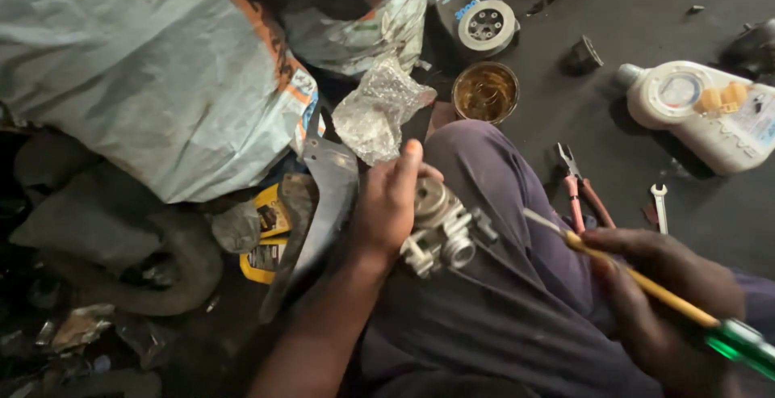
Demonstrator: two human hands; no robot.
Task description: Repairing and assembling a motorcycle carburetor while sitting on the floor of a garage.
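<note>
My left hand [391,200] grips a small silver metal engine part [442,228], like a carburetor, and rests it on my thigh. My right hand [666,301] holds a screwdriver [646,285] with a yellow shaft and green handle. Its metal tip points up-left and ends just right of the part, not touching it. My knee in dark trousers [492,172] fills the middle of the view.
On the dark floor lie red-handled pliers [577,188], a small wrench [660,204], a white oil bottle [702,111], a round tin of amber liquid [485,91], crumpled plastic wrap [379,111] and a round metal part [487,25]. A large grey sack [145,67] and black rubber scraps [121,245] crowd the left.
</note>
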